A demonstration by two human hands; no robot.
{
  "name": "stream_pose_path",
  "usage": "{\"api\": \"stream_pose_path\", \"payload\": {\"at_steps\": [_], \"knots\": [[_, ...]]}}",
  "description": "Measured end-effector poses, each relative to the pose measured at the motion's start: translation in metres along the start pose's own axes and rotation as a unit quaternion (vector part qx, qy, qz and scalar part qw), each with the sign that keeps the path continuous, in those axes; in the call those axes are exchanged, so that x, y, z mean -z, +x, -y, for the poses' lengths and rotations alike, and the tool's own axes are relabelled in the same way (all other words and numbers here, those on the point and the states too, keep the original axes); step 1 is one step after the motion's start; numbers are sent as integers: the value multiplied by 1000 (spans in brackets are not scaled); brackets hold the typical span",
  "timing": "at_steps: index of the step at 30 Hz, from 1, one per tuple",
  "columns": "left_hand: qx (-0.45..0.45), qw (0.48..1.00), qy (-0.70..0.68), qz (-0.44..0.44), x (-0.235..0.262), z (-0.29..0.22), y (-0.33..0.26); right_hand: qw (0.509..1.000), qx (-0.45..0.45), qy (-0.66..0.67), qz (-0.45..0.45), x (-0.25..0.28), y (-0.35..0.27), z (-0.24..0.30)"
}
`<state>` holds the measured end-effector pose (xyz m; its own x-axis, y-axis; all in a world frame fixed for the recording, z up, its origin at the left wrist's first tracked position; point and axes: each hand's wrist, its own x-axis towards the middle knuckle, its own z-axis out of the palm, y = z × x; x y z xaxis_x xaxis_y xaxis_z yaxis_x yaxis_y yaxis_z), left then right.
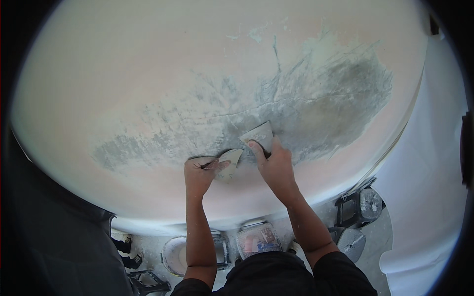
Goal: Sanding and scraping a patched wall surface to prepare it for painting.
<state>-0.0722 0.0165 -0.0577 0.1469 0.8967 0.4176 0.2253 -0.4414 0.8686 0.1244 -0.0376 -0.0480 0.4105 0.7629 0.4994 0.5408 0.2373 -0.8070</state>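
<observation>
Before me stands a large, curved, pale pink wall surface [133, 59] with a rough grey patch [353, 79] across its middle. A thin crack runs lengthwise through that patch. My left hand [198, 178] is closed on a pale, flat putty spreader [232, 160] near the patch's lower edge. To its right and a little higher, my right hand [277, 167] grips a second putty spreader [260, 134], thumb on its face. That blade lies over the grey area, and its upper edge looks close to or against the surface. The two tools are slightly apart.
Below the curved surface are a whitish round bucket [174, 254], a stool top [259, 239] bearing small items, and splattered dark stools [352, 242] at the right. A white sheet [424, 158] hangs right, dark sheeting [64, 241] left. Dark shoes [132, 260] show at lower left.
</observation>
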Motion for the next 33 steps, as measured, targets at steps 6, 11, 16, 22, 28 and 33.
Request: {"api": "stream_pose_path", "payload": {"at_steps": [6,11,16,22,28,33], "knots": [[17,1000,9,10,2,2,2,998,-46,-26,36,6,1,-5],[1,999,30,15,6,3,3,997,-45,-51,27,6,-1,-5],[4,1000,-2,-4,3,-1,1,999,-16,-30,23,0,-2,-4],[19,999,26,20,3,0,1,999,-35,-24,18,-2,-2,-4],[-34,989,-23,-142,-18,-23,-12,992,-60,79,-75,29,-38,-43],[-72,955,135,-253,-52,-34,-6,986,-144,44,-67,57,-78,-104]]}}
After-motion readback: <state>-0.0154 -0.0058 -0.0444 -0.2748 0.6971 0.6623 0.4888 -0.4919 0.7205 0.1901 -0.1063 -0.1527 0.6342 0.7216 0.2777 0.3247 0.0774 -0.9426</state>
